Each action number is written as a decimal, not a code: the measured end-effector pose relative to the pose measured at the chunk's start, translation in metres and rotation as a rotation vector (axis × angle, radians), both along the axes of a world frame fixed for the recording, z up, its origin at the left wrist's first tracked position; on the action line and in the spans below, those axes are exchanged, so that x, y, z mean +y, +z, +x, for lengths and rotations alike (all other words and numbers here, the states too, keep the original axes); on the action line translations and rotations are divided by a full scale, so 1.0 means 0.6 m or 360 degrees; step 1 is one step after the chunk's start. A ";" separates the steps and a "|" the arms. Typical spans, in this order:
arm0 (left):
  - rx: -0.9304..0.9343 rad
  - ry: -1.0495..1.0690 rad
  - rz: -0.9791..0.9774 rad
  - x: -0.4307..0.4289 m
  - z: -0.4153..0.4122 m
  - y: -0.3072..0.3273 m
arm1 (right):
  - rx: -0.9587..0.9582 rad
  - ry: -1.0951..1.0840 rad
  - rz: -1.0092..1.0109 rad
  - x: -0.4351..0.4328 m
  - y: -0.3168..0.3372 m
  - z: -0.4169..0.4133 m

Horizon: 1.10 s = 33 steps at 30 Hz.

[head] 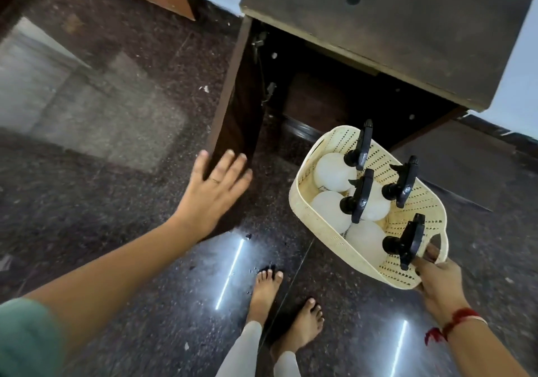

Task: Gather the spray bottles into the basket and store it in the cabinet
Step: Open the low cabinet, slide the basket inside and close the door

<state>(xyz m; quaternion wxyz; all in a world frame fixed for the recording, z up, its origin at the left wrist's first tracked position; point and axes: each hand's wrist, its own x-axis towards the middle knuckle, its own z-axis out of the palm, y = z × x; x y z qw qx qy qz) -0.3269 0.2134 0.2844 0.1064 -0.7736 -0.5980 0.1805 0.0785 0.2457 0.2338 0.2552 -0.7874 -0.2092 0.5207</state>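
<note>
Four white round spray bottles [334, 173] with black triggers stand in the cream perforated plastic basket [326, 228], which the right hand [436, 283] grasps by its near handle. The left hand [217, 186], fingers spread and released, lies flat against the open dark wooden cabinet door [235, 114].

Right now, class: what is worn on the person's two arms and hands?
The left hand wears a thin ring on one finger, and a teal sleeve covers the upper arm. The right hand has a red thread tied round the wrist. Both forearms are bare.

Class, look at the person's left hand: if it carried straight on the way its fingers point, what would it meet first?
The left hand points up and slightly right at the open cabinet door. Its fingertips already seem to overlap the door's lower edge, so the door would come first, though depth is hard to judge from above.
</note>
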 end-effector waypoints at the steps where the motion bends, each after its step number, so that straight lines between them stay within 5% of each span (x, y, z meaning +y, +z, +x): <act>1: 0.0045 0.0135 0.0059 -0.004 -0.028 -0.004 | 0.0005 0.0014 -0.0002 0.005 -0.002 -0.011; 7: -0.0226 0.0832 -0.0021 0.013 -0.138 -0.009 | 0.0019 0.0092 -0.0004 0.033 -0.013 -0.065; 20: -0.0327 0.0514 0.0215 0.030 -0.234 -0.018 | -0.0093 0.0120 -0.0067 0.098 -0.026 -0.111; 23: -0.0764 0.0439 0.0120 0.050 -0.154 -0.018 | -0.0091 0.0117 -0.0035 0.112 -0.031 -0.119; 29: -0.2187 0.1872 -0.0705 0.196 0.019 -0.112 | -0.0148 0.0143 -0.0010 0.169 -0.080 -0.140; 33: -0.2077 0.1701 -0.0556 0.276 0.038 -0.193 | -0.0121 0.0221 0.0005 0.226 -0.140 -0.155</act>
